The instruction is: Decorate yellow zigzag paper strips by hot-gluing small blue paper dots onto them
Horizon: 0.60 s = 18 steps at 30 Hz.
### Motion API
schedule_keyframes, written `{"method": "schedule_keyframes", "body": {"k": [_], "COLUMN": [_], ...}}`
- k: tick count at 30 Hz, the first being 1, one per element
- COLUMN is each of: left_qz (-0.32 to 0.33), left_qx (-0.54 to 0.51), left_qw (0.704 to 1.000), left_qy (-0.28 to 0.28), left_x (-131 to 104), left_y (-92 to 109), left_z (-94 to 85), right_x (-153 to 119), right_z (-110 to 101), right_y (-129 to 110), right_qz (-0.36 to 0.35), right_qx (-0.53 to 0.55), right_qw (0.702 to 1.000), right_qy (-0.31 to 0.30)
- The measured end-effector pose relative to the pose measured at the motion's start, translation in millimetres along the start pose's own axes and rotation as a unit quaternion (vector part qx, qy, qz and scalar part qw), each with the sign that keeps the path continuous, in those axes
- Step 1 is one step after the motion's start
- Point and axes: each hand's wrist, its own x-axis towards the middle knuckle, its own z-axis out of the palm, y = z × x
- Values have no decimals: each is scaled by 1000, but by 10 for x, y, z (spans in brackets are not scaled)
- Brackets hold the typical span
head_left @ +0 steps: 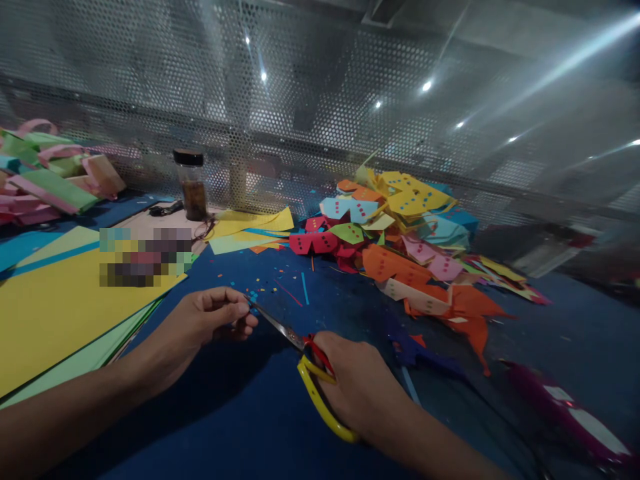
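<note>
Right hand [357, 380] grips scissors [285, 330] — (yellow-handled); left [217, 317] near.

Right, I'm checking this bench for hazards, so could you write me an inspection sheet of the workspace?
Surface: blue table, with small paper bits scattered beyond the hands.
Job's things: scissors in use; coloured paper cutouts heaped beyond, to the right.
Clutter: jar, yellow sheet, purple item.
Hands: right hand holds the scissors; left hand has its fingertips at the blade tips, anything pinched too small to tell.
Cables: black bundle left of the jar, possibly a cord.
Surroundings: perforated screen behind; other people, nothing seen.
</note>
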Motion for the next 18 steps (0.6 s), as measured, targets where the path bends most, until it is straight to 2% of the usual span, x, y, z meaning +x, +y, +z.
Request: {"method": "schedule_keyframes", "body": {"k": [9,18], "left_qz": [-2,24], "left_qx": [10,76], "left_qw": [1000,997], "left_qy": [2,21], "left_x": [4,-5], "left_y": [-7,34], "left_z": [-10,3], "right_x": [-9,-22], "right_z": [-36,-61], "right_y": [-21,-20], "right_qz": [13,3], "right_qx": [3,20], "right_qw": [1000,999], "right_qy": [-16,38]}}
